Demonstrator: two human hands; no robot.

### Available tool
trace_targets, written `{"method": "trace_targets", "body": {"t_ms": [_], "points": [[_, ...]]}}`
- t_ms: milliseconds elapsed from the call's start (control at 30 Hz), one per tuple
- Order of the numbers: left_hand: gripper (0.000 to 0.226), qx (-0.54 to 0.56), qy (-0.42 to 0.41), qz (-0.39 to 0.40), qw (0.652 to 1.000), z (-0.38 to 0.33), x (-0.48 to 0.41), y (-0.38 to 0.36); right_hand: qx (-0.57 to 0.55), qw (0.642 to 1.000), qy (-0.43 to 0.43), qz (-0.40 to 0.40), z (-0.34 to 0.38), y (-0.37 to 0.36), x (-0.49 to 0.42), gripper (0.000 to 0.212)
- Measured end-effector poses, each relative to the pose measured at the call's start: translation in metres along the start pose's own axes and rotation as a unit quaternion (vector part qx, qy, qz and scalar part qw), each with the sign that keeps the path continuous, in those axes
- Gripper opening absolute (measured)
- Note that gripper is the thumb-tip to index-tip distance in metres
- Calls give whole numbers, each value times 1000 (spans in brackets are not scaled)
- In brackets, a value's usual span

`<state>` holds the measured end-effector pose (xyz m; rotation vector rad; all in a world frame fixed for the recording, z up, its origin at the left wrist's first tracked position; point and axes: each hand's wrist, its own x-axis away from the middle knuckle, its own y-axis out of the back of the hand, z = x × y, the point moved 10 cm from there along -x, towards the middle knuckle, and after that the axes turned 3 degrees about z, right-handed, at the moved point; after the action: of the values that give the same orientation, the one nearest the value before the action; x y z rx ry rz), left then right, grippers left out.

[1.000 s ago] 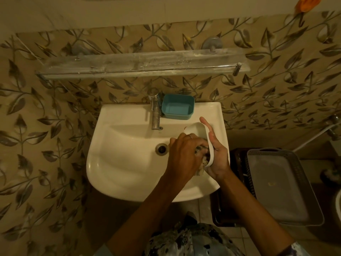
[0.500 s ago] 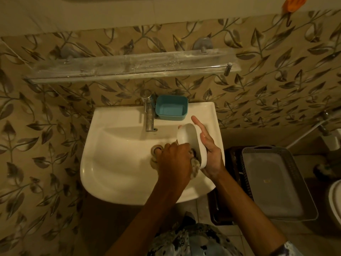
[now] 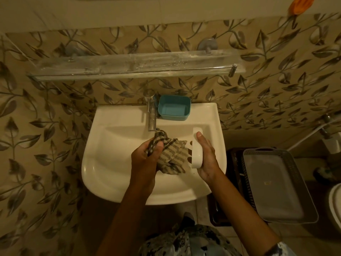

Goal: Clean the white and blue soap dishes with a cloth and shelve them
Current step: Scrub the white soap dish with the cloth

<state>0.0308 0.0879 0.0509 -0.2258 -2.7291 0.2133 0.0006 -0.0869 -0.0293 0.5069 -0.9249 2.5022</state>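
Well, the person is bent over the sink (image 3: 110,163) with both hands above the bowl. The left hand (image 3: 145,157) has its fingers bunched tight round a striped cloth (image 3: 171,156), which hangs crumpled below the tap (image 3: 151,115). The right hand (image 3: 207,156) is clamped on the white soap dish (image 3: 197,150), holding it up on its long edge over the right side of the bowl, one digit laid along its back and the open side turned toward the cloth. The cloth's edge comes just beside the dish; from here I can't tell whether the two touch.

The blue soap dish (image 3: 174,107) sits upright on the back rim of the sink, just to the right of the tap. Above it a long glass shelf (image 3: 129,65) runs along the leaf-patterned wall. To the right of the sink, lower down, a grey basket (image 3: 273,185) rests on a darker crate (image 3: 234,163).
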Motion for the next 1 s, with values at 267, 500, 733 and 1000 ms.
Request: {"method": "trace_targets", "body": {"t_ms": [267,500,733,1000], "points": [[28,-256,-189,93,944,2,34,-52,-44,999,-13,-14,-2,-9,4,54],[43,-347,-279,27,895,7,43,-65,-39,995,-82,51,-22,-22,13,53],[47,-247,-218,2,944,-15,10,-52,-8,995,-52,89,-15,-29,18,45],[56,-215,-174,47,960,20,44,-71,-22,996,11,-86,23,-14,12,35]]}}
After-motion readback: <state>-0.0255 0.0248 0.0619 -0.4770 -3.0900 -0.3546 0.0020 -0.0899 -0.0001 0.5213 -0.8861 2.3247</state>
